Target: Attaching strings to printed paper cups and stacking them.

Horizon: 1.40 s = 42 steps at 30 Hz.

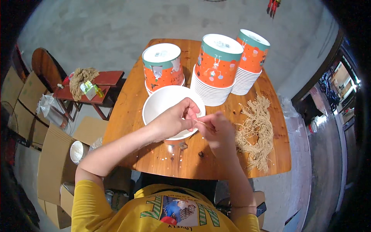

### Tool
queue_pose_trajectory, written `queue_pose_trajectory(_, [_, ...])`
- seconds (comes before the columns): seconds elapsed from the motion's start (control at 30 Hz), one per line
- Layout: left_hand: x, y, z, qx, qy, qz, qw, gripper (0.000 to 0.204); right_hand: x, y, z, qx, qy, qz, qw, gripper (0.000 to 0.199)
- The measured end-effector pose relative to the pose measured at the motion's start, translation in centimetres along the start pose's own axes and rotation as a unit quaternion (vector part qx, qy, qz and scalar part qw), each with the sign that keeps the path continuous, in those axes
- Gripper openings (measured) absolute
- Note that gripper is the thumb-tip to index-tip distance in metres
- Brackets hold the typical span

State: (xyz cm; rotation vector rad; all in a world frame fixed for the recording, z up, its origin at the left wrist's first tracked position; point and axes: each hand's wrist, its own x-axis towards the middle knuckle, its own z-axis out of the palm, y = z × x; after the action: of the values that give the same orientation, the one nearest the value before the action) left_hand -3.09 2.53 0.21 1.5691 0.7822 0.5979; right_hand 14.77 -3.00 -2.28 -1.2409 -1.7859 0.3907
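Above the right side of an upright white-lined paper bucket [156,102], my two hands meet. My left hand [174,118] is closed, its thumb and fingers pinching a thin tan string [202,123]. The string runs across to my right hand [219,133], whose fingertips are also pinched on it. Where the ends of the string go is hidden by the fingers. A bundle of loose tan strings [257,133] lies on the wooden table [131,127], to the right of my right hand.
Upside-down stacks of orange and green paper buckets stand behind: a short stack [162,71], a tall middle stack [216,69] and another stack [250,62] at right. Small white bits dot the table's front. Left are a red bench [108,78] and cardboard boxes [54,162].
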Motion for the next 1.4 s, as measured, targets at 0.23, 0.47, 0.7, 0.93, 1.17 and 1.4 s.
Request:
queue_pose_trajectory(0.23, [-0.6,-0.6,0.2,0.114,0.013,0.075,0.991,0.023,0.2,-0.5,-0.1,0.02,-0.009,0.02,1.0,0.011])
queue_pose_trajectory(0.47, [-0.8,-0.2,0.6,0.271,0.067,0.122,0.953,0.007,-0.2,-0.6,0.3,0.001,0.007,0.004,1.0,0.013])
queue_pose_trajectory(0.7, [-1.0,-0.3,1.7,0.317,0.138,0.165,0.924,0.005,-0.7,-0.8,0.9,-0.043,0.057,-0.03,0.997,0.015])
queue_pose_trajectory(0.93, [-1.1,0.2,1.6,0.162,0.109,0.027,0.98,0.007,-1.2,-0.7,1.2,-0.049,0.082,-0.042,0.995,0.017])
queue_pose_trajectory(1.17, [-0.4,-1.1,1.0,0.035,0.046,0.066,0.996,0.016,-1.8,-0.7,1.7,-0.006,0.111,-0.022,0.994,0.013])
queue_pose_trajectory(1.4, [0.0,-0.6,1.1,-0.047,0.024,0.057,0.997,0.029,-2.5,1.6,2.6,0.136,0.113,0.095,0.979,0.013])
